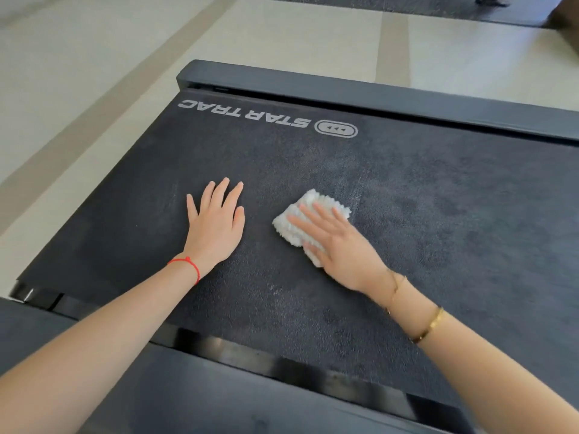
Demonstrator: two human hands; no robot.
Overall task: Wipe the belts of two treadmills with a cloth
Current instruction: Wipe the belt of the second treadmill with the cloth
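Pale floor tiles (282, 36) behind; dark belt (438, 214) under both hands. Left hand (216, 227) flat, fingers spread, bracing. Right hand (338, 245) flat, pressing white cloth (308, 200) just beside. Advised: firm overlapping strokes, edge to edge.

Bright, even light; right hand (336, 245) slightly motion-blurred, edges bowed by wide-angle lens

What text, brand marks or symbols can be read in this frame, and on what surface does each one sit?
"STAR TRAC": printed in pale letters on the treadmill belt, upside down from the camera.
Oval logo beside it on the belt: three small arrowheads, no letters.
No other readable text.
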